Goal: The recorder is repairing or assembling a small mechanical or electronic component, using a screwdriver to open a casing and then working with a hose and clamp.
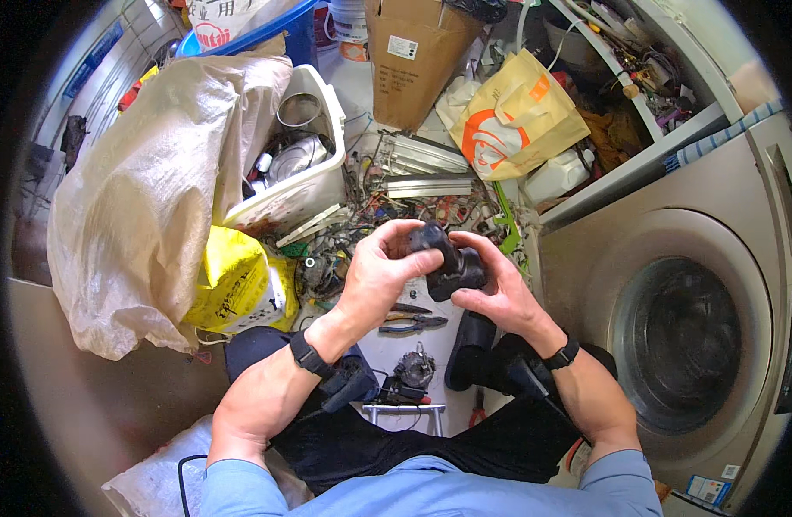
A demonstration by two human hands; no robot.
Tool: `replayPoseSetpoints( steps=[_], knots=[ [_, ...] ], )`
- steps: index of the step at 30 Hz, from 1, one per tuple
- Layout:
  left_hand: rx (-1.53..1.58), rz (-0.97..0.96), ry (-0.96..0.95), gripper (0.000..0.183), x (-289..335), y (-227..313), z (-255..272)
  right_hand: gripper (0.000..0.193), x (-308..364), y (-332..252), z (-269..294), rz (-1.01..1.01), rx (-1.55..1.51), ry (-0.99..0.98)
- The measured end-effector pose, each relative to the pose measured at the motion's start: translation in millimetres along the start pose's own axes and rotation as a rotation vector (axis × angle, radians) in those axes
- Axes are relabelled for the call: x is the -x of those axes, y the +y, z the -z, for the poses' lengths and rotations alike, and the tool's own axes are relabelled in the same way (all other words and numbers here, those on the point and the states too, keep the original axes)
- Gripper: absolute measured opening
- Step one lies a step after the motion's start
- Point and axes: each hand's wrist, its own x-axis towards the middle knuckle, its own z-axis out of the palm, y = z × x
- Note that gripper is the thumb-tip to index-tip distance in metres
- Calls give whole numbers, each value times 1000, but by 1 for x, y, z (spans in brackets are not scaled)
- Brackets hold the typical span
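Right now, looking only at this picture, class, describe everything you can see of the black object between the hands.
The black object is chunky and irregular, with a rounded upper-left end and a broader lower-right part. It looks like dull-sheened plastic, though its material and exact use cannot be told. It is held tilted above the cluttered floor. The left hand grips its upper-left end; the right hand holds its right side.

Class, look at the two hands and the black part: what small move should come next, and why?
Probably the left hand should steady the black part while the right hand turns it slightly to show another side. Both hands grip it from opposite sides, and neither holds a tool: the pliers lie apart, below the hands.
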Motion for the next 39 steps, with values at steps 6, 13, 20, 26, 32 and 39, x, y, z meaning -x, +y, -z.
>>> replayPoseSetpoints(
  steps=[6,13,20,26,32,39],
  knots=[
    [187,162,68,39,-10,-17,7,88,5,-2,-8,174,423,105],
    [334,312,117,28,-18,-22,5,82,9,-8,-5,57,113,112],
    [252,675,51,36,-23,-30,-5,39,12,-4,6,-101,-131,73],
    [189,772,-86,52,-20,-54,-4,34,10,-11,10,-232,-310,98],
    [90,735,-119,59,-20,-58,-10,37,9,-9,14,-271,-291,89],
    [118,750,-163,45,-16,-52,-9,38,12,-11,12,-263,-299,92]
  ],
)
